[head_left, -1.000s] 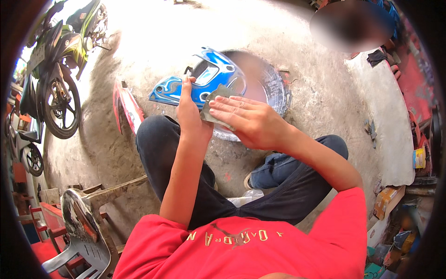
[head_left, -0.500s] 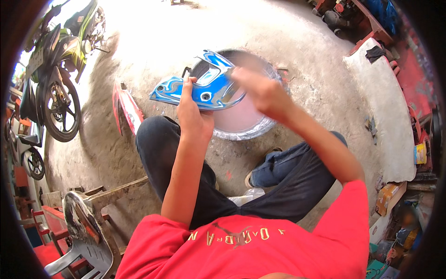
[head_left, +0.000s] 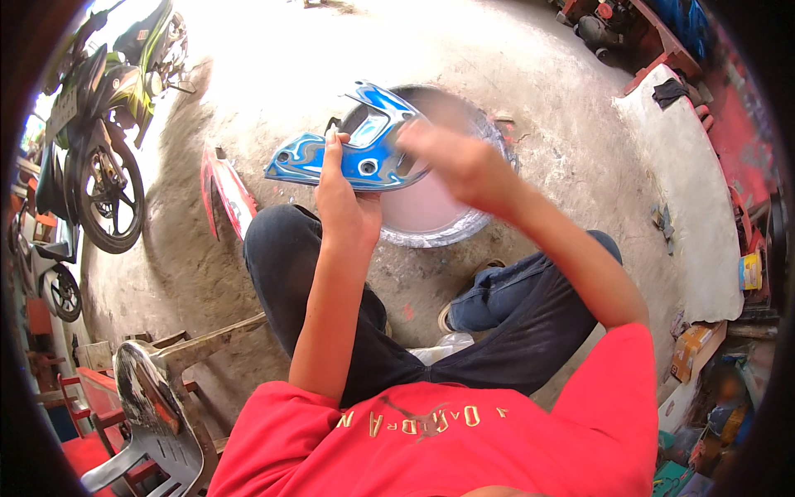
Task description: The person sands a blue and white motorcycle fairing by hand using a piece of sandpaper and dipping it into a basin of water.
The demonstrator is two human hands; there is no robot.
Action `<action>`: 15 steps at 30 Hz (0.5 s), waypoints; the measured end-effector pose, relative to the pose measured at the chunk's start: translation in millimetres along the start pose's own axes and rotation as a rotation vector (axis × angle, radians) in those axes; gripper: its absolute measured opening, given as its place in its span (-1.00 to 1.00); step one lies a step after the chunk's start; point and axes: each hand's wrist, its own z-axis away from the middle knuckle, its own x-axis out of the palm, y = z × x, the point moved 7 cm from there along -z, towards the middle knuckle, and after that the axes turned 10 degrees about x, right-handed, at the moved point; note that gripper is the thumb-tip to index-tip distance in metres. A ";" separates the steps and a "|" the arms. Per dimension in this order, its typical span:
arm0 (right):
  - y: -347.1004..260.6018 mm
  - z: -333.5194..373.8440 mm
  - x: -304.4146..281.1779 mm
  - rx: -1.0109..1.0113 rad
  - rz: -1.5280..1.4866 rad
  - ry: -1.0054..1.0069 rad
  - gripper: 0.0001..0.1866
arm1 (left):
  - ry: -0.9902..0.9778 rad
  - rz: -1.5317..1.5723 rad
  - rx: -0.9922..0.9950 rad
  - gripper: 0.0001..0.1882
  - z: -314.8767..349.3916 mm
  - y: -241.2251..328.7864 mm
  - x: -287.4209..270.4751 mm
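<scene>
My left hand (head_left: pixel 344 195) is closed on a glossy blue and grey motorcycle fairing panel (head_left: pixel 331 159), thumb on its upper face and the other fingers beneath. The panel is tilted over the near left part of a round basin (head_left: pixel 447 238) of cloudy pinkish liquid. At the panel's right end is my right hand (head_left: pixel 464 161), its fingers curled together and blurred by motion. Whatever lies between those fingers and the panel is too smeared to make out.
Left of the basin, a red and white panel (head_left: pixel 224 195) lies on the concrete floor. Motorcycles (head_left: pixel 108 166) stand at the far left. A worn plastic chair (head_left: pixel 166 422) is at the near left, beside a wooden frame. Along the right runs a pale slab (head_left: pixel 687 215) with a black cloth (head_left: pixel 667 93).
My right hand has shifted slightly left along the panel's right end. The panel has tilted a little in my left hand, its upper prong moving up and left.
</scene>
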 end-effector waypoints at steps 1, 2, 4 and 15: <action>20.4 -6.2 -8.9 0.076 0.015 0.028 -0.59 | 0.013 0.006 -0.013 -0.80 -1.1 -0.2 -0.2; 33.8 -4.4 -7.8 0.166 0.051 -0.054 -0.59 | 0.012 0.009 -0.015 -0.80 1.2 1.6 0.0; -16.0 -1.3 -4.0 -0.080 0.087 0.025 -0.58 | 0.034 0.002 -0.024 -0.82 0.3 4.8 -1.1; -59.1 8.0 -0.9 -0.179 -0.037 0.016 -0.65 | -0.036 0.003 -0.047 -0.78 -1.7 1.4 -3.0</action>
